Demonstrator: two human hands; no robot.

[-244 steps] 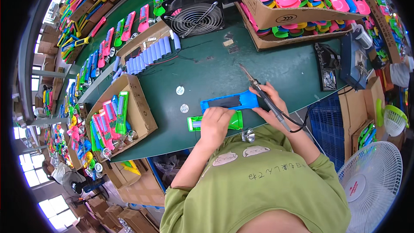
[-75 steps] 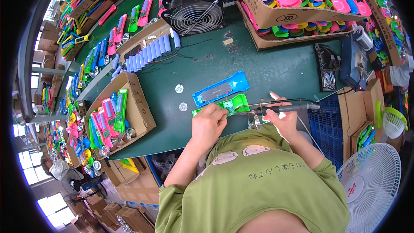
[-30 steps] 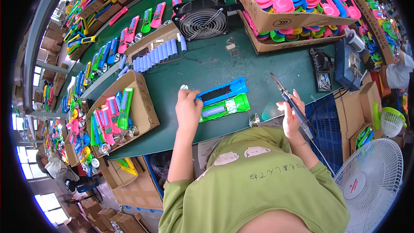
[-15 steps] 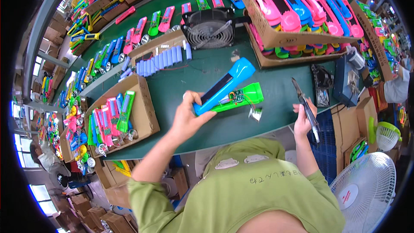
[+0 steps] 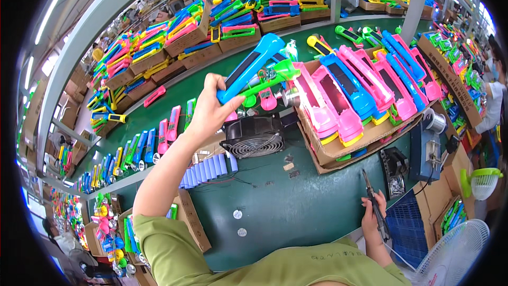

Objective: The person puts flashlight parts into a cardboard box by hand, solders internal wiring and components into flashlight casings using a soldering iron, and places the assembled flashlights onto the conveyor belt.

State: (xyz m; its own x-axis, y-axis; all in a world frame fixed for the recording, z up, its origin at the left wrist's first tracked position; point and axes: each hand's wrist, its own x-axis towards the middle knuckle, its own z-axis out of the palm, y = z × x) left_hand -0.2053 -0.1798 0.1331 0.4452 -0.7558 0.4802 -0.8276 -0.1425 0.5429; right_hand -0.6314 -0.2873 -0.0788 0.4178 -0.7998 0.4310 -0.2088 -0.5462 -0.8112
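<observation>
My left hand (image 5: 208,110) is closed around the end of a blue flashlight casing (image 5: 248,71) with a dark panel. Under it, the same hand holds a green half-shell (image 5: 271,81) with a circuit board and wires; a reflector (image 5: 290,97) hangs by the green piece's far end. Both are raised above the far part of the bench, beyond a black fan (image 5: 254,136). In my right hand (image 5: 372,216) is a soldering iron (image 5: 378,209), its tip pointing away from me over the bench's right side.
A carton of pink, blue and yellow casings (image 5: 338,151) stands right of centre. Purple-blue battery cells (image 5: 209,170) lie left of the fan. At the right are a blue soldering station (image 5: 425,151) and a solder spool (image 5: 436,122). Filled cartons (image 5: 188,39) line the far side.
My left hand has carried the blue casing and green half-shell away from me, past the fan. The view has tilted up. My right hand keeps the soldering iron on the right.
</observation>
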